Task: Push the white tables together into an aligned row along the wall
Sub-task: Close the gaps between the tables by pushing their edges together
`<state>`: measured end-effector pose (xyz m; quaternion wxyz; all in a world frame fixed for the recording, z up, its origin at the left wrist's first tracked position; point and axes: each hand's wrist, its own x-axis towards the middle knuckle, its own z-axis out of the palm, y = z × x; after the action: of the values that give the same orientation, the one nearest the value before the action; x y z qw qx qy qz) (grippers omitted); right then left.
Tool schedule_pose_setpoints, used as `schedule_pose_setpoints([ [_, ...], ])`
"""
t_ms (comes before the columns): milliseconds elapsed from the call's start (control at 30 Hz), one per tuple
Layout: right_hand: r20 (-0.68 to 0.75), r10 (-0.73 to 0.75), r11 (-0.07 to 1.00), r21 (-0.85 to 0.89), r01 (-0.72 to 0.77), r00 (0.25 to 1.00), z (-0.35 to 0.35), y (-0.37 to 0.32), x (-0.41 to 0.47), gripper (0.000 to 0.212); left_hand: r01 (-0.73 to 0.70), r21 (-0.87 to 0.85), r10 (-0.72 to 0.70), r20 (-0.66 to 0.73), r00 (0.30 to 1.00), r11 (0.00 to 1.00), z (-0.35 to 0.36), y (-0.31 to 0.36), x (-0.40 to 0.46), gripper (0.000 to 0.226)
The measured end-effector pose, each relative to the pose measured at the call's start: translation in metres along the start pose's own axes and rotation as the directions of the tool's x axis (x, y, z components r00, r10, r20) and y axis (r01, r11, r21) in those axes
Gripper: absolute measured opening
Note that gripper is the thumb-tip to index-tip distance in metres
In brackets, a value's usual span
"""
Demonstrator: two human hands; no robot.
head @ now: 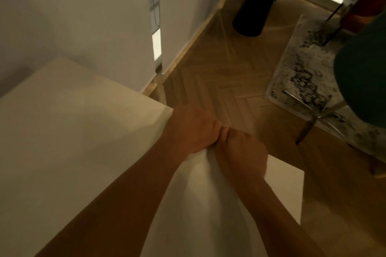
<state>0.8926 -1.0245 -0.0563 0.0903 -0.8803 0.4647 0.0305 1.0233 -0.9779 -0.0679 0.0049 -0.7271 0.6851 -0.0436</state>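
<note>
Beside the wall [83,16], the white table [73,142] looks plain, smooth.

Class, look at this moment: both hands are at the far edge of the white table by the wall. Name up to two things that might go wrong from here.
1. The left hand and right hand sit side by side, fingers curled over the white table edge; they might get pinched if that edge meets something.
2. The table corner lies close to the wall and its skirting; a skewed push may scrape them.
</note>
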Motion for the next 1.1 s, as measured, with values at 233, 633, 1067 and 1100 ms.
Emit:
schedule_pose_setpoints([
  [233,-0.123,-0.222,0.955,0.171,0.241,0.967,0.013,-0.103,0.017,0.023,0.211,-0.129,-0.235,-0.215,0.948,0.969,0.006,-0.102,-0.066,0.039],
  [633,-0.258,-0.237,0.933,0.209,0.293,0.937,0.031,-0.184,0.033,0.041,0.088,0.161,-0.069,-0.122,0.99,0.983,0.017,-0.205,-0.099,0.044],
  [1067,-0.191,-0.273,0.926,0.212,0.312,0.943,0.034,-0.184,0.029,0.048,0.211,0.066,-0.213,0.011,0.977,0.975,0.0,-0.2,-0.091,0.062],
  [1100,-0.192,-0.269,0.929,0.207,0.307,0.944,0.035,-0.186,0.03,0.048,0.144,0.094,-0.144,-0.007,0.99,0.985,0.0,-0.201,-0.094,0.059],
])
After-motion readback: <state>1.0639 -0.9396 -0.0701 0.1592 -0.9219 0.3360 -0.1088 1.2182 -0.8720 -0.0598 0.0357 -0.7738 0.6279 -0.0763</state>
